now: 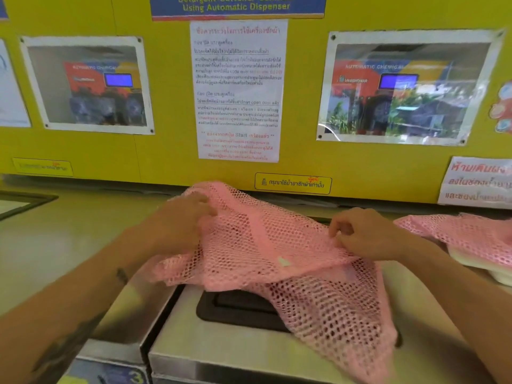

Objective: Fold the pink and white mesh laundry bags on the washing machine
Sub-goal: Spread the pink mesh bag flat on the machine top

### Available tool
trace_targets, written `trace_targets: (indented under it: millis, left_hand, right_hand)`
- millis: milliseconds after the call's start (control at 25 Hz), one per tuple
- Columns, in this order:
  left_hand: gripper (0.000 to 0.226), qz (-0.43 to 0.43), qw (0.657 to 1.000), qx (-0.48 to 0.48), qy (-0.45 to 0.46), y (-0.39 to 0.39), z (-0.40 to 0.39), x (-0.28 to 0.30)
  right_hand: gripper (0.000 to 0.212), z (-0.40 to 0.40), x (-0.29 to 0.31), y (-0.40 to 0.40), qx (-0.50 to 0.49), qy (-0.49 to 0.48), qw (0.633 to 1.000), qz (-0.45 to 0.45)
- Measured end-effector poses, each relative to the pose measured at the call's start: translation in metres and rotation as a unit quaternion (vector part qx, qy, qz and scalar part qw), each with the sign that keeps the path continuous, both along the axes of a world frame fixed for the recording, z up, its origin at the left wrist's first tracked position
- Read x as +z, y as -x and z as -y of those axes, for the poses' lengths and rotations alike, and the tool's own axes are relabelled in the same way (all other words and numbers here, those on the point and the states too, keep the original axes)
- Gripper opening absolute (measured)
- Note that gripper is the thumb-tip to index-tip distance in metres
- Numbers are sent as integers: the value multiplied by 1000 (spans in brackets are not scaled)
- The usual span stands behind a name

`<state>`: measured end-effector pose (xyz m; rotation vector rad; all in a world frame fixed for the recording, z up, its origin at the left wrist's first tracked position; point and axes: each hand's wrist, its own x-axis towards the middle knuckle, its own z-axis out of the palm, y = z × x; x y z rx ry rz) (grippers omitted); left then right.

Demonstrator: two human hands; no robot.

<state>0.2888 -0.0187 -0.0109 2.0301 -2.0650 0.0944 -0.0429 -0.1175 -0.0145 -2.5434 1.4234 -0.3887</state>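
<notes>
Pink mesh laundry bag (277,245), head view: spread rumpled over the steel top of the washing machine (221,353), its near right corner draping past the front edge and partly covering a black recessed panel (235,311). Left hand (182,214) grips the bag's far left part, fingers curled into the mesh. Right hand (360,234) pinches a raised fold at the right. Second pink mesh bag (465,236) lies at the right on white fabric (471,261). Yellow wall (166,151) behind carries printed notices.
</notes>
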Motion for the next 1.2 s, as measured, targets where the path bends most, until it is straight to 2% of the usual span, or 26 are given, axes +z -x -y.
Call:
trace_targets:
  millis: [80,120,160,240,280,320,360,440,520,600,720,800,840,920,960,1000,1080,1160,1200]
  left_hand:
    - [36,-53,992,15,117,9,-5,4]
    - [30,-86,987,16,133,18,-9,5]
    - [29,-89,990,29,102,27,-14,6]
    - [49,-43,994,82,-57,37,-18,1]
    - [56,-38,987,99,-119,39,-19,-2]
    - [54,-55,983,102,-143,40,-20,-3]
    - [43,-80,985,93,-124,39,-19,-1]
    - [18,-105,991,74,-44,42,-15,6]
    - [14,-129,989,61,38,48,-10,16]
    - [16,-205,971,51,108,59,-1,32]
    - [15,-408,902,2,139,83,25,54]
    - [19,-476,871,-23,122,104,42,62]
    - [19,-486,866,-33,110,115,48,65]
    - [17,-495,864,-69,60,133,54,68]
    - [15,-490,866,-98,22,140,54,68]
    - [15,-483,866,-126,-15,146,52,68]
    - [18,-497,848,-174,-66,152,48,60]
    - [18,-525,821,-203,-93,150,46,51]
    - [19,-518,826,-204,-84,147,44,47]
  right_hand:
    - [16,-5,3,-7,13,31,999,28]
    - [16,-9,4,-11,24,43,997,59]
    - [13,-14,6,-15,40,42,994,97]
    - [18,-27,9,-23,99,2,988,121]
    - [25,-31,7,-26,132,-27,987,84]
    - [28,-35,3,-30,161,-41,986,30]
    - [22,-36,-2,-35,181,-33,983,-15]
    - [6,-35,-8,-42,185,-15,983,-17]
    - [16,-35,0,-39,188,-43,981,28]
    - [16,-35,14,-29,171,-119,973,103]
    - [5,-27,29,-11,78,-179,939,284]
    - [45,-19,29,-3,52,-190,916,350]
    - [67,-19,27,-2,67,-223,889,393]
    - [90,-18,24,-4,104,-293,834,455]
    - [96,-16,20,-7,98,-294,828,468]
    - [100,-13,16,-10,76,-276,839,463]
    - [93,-5,5,-21,35,-242,863,441]
    - [83,-5,-5,-35,44,-231,880,412]
    - [80,-6,-10,-41,44,-213,896,388]
